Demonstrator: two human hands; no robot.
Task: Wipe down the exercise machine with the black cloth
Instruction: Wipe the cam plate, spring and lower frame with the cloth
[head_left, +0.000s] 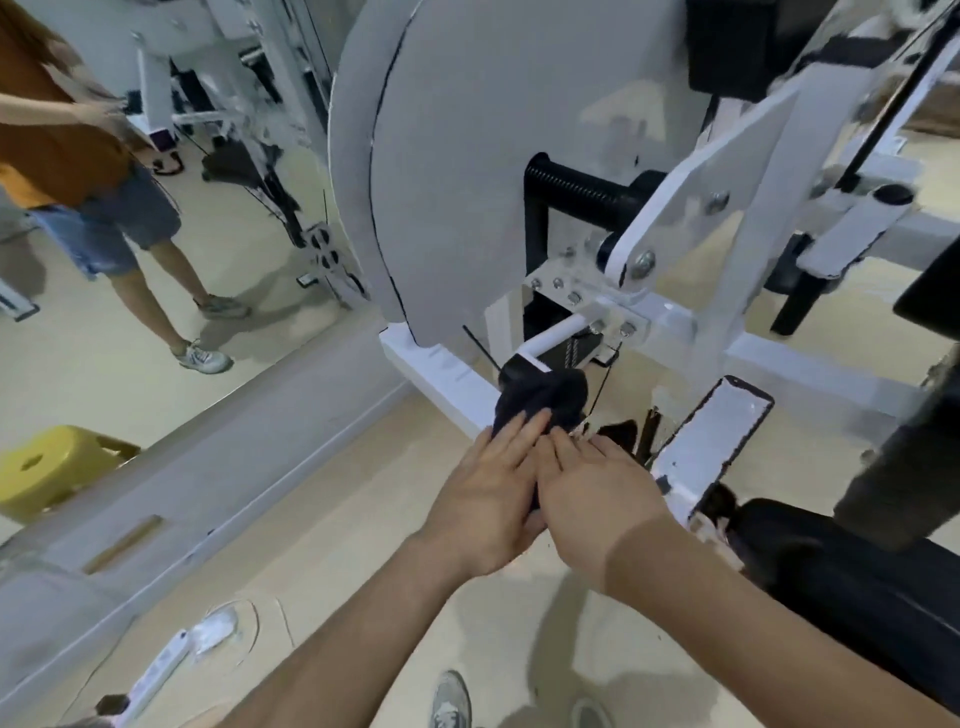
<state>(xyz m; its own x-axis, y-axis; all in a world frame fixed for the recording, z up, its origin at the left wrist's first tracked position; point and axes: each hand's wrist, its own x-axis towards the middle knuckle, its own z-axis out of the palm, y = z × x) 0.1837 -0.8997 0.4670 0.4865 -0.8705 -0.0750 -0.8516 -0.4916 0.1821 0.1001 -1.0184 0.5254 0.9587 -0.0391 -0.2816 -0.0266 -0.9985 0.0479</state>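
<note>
The white exercise machine (493, 171) fills the upper middle, with a large round cover, a black threaded bar and a white footplate (711, 441). A black cloth (545, 400) is bunched over the black end of a white lever low on the frame. My left hand (488, 499) and my right hand (597, 493) lie side by side just below it. The left hand's fingers lie extended on the cloth's near edge. Some cloth shows between the two palms. The right hand's fingers reach the cloth's lower edge; whether they grip it is hidden.
A wall mirror (156, 208) at the left reflects a person and other equipment. A yellow stool (47, 467) stands at the left edge. The machine's black padded seat (831, 582) is at the lower right. My shoes (452, 699) show on the beige floor.
</note>
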